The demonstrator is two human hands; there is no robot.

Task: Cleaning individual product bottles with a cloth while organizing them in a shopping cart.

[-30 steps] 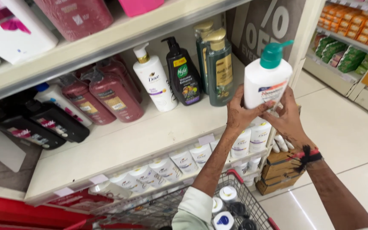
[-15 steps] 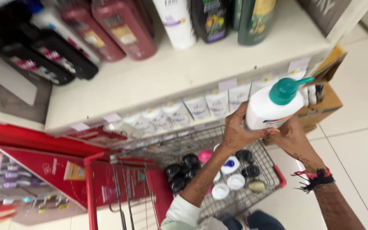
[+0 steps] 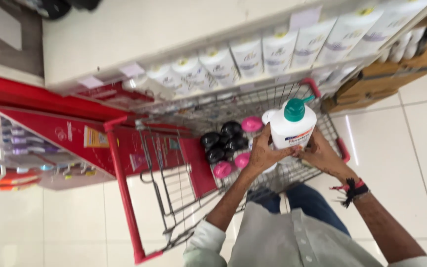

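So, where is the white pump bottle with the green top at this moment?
In the head view, the white pump bottle is right of centre, held by the left hand and right hand above the red cart, near the black and pink caps.

White pump bottle (image 3: 292, 129) in both hands, seemingly above red cart (image 3: 124, 193)

Bottles (image 3: 226, 143) left, bare cart mesh (image 3: 302, 170) right
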